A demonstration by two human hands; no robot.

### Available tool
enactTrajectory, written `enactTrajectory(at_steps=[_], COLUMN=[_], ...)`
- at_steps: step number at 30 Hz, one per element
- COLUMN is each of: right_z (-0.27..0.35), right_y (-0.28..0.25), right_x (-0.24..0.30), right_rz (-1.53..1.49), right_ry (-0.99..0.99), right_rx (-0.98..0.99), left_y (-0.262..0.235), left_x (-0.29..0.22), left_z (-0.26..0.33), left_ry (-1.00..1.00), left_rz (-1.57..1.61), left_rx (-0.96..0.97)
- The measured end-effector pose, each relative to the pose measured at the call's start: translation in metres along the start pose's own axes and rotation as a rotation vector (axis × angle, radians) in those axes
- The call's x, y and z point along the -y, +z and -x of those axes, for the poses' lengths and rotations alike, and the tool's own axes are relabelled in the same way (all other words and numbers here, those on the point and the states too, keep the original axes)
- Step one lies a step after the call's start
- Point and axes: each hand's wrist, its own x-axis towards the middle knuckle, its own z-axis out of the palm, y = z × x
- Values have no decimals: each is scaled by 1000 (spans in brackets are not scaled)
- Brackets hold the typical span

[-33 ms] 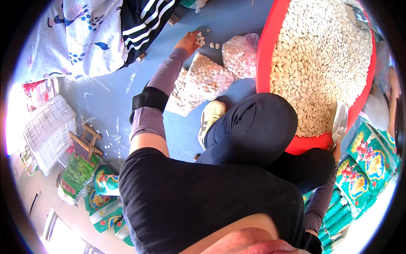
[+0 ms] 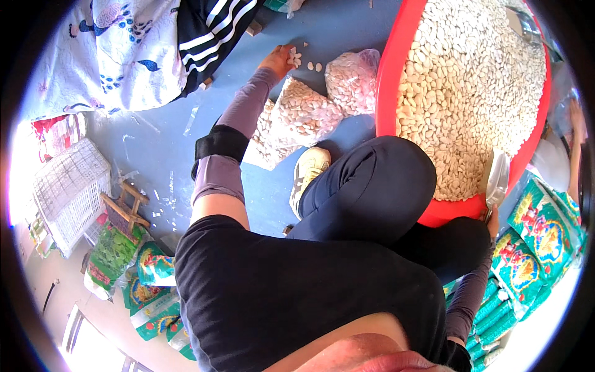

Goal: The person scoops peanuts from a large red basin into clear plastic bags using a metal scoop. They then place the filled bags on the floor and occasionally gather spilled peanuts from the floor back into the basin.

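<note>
My left hand reaches down to the blue floor, its fingers curled in on a few white pumpkin seeds; some of them show at the fingertips. Close by on the floor lie loose seeds. Just below them rest clear plastic bags of seeds. At the near end of a big red tub, my right hand grips the handle of a metal scoop. The scoop lies against the heaped pumpkin seeds, by the tub's right wall. Most of the right hand's fingers are hidden.
Another person's arm shows past the tub's right side. Green printed sacks are stacked at lower right. On the left stand a white plastic crate, a small wooden stool and more green bags. Patterned cloth hangs upper left.
</note>
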Motion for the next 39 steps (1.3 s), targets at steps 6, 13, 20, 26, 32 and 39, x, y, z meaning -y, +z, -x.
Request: enactTrajectory(at_steps=[6, 13, 20, 26, 32, 39], right_z=[7, 8, -1, 4, 6, -4], right_y=[9, 6, -5, -2, 4, -3], right_x=[6, 3, -2, -1, 8, -3], right_rz=[45, 185, 206, 180, 119, 72], right_ry=[-29, -160, -137, -159, 25, -29], right_rx=[-61, -31, -25, 8, -39, -24], left_y=[-2, 12, 19, 44, 67, -20], left_x=[-10, -43, -48, -37, -27, -204], left_z=[-2, -10, -26, -39, -72, -34], left_ry=[59, 395, 556, 445, -194, 473], left_rz=[-208, -534, -589, -559, 6, 2359], left_rx=[-225, -97, 75, -79, -515, 266])
